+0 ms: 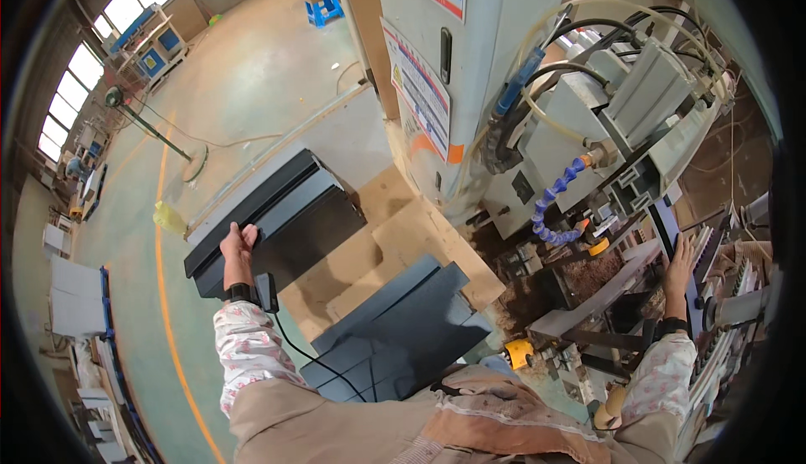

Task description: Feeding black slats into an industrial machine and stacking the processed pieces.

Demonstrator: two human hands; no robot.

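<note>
On the left, a pile of long black panels lies across a wooden base. My left hand is at its near left part, fingers curled over the edge of an upper panel; the fingertips are partly hidden. At the far right, my right hand rests with fingers stretched out along a dark strip-like panel set in the machine. A second stack of dark grey boards lies in front of my body, between both arms.
A grey machine head with hoses and a blue segmented coolant tube stands at the right. Below it are metal rails and brown shavings. A tall grey cabinet rises ahead. On the floor to the left stand a pole with a round base and a blue stool.
</note>
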